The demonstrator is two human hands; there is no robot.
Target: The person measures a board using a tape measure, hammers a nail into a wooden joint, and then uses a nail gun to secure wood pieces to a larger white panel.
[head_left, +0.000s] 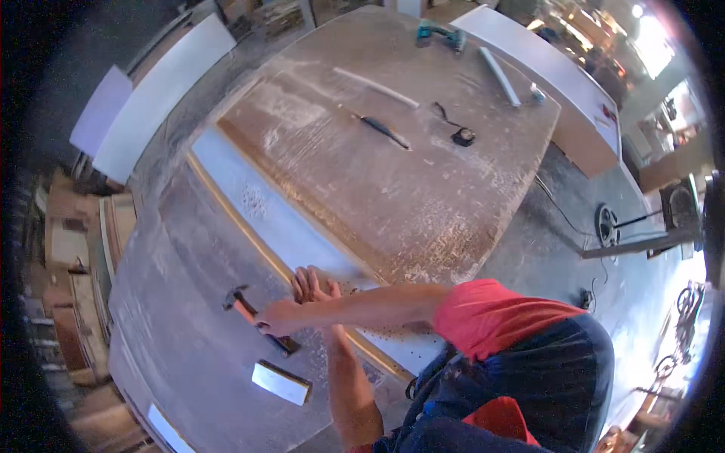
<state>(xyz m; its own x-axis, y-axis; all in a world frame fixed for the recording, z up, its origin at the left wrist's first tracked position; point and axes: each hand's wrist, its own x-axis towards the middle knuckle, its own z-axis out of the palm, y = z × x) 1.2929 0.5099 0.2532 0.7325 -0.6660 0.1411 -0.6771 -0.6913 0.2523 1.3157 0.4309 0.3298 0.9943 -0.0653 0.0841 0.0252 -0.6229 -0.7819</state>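
A long white panel (291, 219) with yellowish wooden edges lies diagonally across the table. My left hand (319, 287) rests at its near edge, fingers bent and drawn together; whatever they pinch is hidden. Crossing over my left arm, my right arm reaches leftward. My right hand (281, 317) is closed around the middle of a hammer (243, 306) with an orange and black handle. The hammer's dark head points to the upper left, and the handle's end sticks out below the hand. Many small dark bits, perhaps nails, are scattered on the panel beside my left hand.
A short white block (281, 383) lies near the hammer. Farther back on the brown board (332, 98) are a dark pointed tool (385, 132), a coiled black object (463, 137), pale strips (375, 87) and a teal power tool (440, 35). White panels (166, 98) stand left.
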